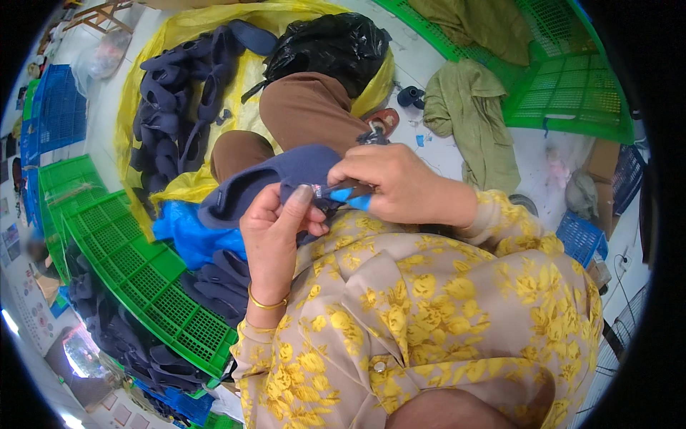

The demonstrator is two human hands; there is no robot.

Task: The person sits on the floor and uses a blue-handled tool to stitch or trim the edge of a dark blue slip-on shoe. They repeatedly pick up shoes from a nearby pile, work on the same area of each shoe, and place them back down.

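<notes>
My left hand pinches the edge of a navy felt slipper that lies over my lap. A small pale label or patch shows at the pinched edge, beside my thumb. My right hand is closed around dark snips wrapped with bright blue tape. Their tip meets the slipper right beside my left fingertips; the exact contact is too small to make out. A second opening in the navy felt faces up, left of my right hand.
Many navy slippers lie heaped on a yellow plastic sheet beyond my knees. More fill a green crate at left. A black bag, a dark thread spool, olive cloth and another green crate lie ahead and right.
</notes>
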